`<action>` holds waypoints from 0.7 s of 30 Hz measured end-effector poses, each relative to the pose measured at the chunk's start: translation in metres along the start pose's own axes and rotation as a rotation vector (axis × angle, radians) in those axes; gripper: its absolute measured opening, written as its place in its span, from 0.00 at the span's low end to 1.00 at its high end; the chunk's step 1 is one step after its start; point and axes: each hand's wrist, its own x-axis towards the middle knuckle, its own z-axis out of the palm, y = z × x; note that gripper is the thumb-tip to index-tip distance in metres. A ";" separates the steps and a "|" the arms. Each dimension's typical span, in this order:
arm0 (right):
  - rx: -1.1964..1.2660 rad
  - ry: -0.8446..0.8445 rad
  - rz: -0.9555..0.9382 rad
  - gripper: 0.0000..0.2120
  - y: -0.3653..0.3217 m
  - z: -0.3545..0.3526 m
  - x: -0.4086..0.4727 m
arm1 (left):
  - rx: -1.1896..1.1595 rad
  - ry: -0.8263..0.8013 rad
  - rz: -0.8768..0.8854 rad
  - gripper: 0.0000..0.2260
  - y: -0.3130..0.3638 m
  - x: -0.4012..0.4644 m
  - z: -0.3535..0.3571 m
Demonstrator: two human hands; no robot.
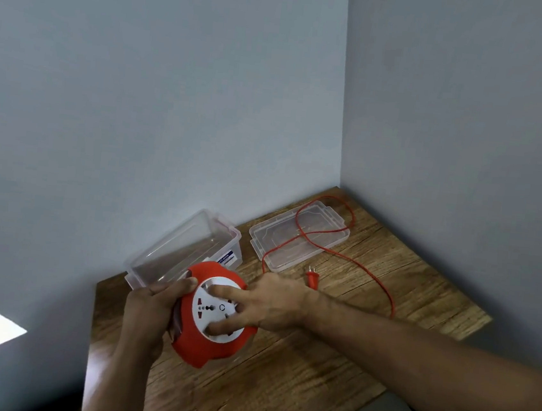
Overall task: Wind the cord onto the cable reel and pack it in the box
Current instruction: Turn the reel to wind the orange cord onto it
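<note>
Wood-grained board forms the worktop (295,375), which is wedged into a corner between two grey walls; its far edges are met by those walls, while its near-left and right edges drop off to open floor. The clear box (188,250) is set at the left rear, close against the left wall, with its opening upward. Its clear lid (296,238) is laid flat to the right, near the corner. Bare board is left in front of the lid and toward the near edge.

The red cable reel (214,316) is held above the near-left part of the worktop, just in front of the box, its white socket face turned up toward the camera. It is gripped at its left rim by the left hand (147,316), fingers curled round the edge. The right hand (269,302) is laid across from the right, its spread fingers pressed on the white face.

The orange cord (372,276) is seen unwound, looped across the lid and trailed over the worktop to the right; its plug (312,280) is laid just behind the right hand.
</note>
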 end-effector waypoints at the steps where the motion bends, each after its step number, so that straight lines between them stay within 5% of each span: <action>1: 0.104 -0.114 -0.013 0.34 0.000 -0.003 0.002 | 0.006 0.000 0.007 0.05 -0.001 -0.001 -0.001; 5: 0.147 -0.261 0.141 0.32 -0.005 -0.017 0.012 | 0.017 0.057 0.057 0.08 -0.005 -0.006 0.003; 8: 0.380 -0.119 0.688 0.34 -0.023 -0.016 0.023 | 0.050 0.182 0.140 0.11 -0.003 -0.010 0.017; 12: 1.448 0.123 1.669 0.30 -0.048 -0.021 0.054 | 0.252 0.290 0.416 0.08 0.004 -0.020 0.031; 14: 1.822 0.181 1.872 0.25 -0.049 -0.023 0.055 | 0.353 0.314 0.545 0.09 0.002 -0.025 0.032; 17: 1.766 0.156 1.688 0.19 -0.048 -0.023 0.038 | 0.320 0.355 0.522 0.12 -0.002 -0.025 0.029; 19: 1.229 0.131 1.447 0.17 -0.041 -0.019 0.020 | 0.272 0.373 0.426 0.13 -0.005 -0.021 0.026; 21: 0.633 0.070 0.985 0.18 -0.030 -0.015 -0.002 | 0.221 0.333 0.339 0.10 -0.008 -0.018 0.025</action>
